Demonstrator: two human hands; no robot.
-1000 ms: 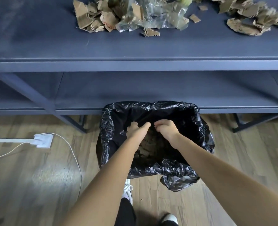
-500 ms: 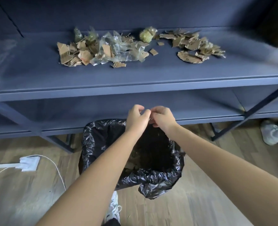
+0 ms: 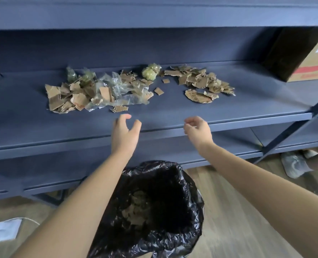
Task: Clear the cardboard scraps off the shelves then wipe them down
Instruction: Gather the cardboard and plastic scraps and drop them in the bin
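Cardboard scraps [image 3: 76, 95] heaped with clear plastic on blue shelf [image 3: 173, 116], 12 o'clock | left hand [image 3: 124, 133], right hand [image 3: 198, 131] both spread, empty, at shelf edge | black bin bag [image 3: 154, 211] at 6 o'clock

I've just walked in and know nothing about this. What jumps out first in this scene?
Torn cardboard scraps mixed with crinkled clear plastic lie in two heaps on the dark blue shelf, the second heap further right. Two bare hands reach toward them, the left hand and right hand both open and empty. Below, on the floor, a bin lined with a black bag already holds some scraps.
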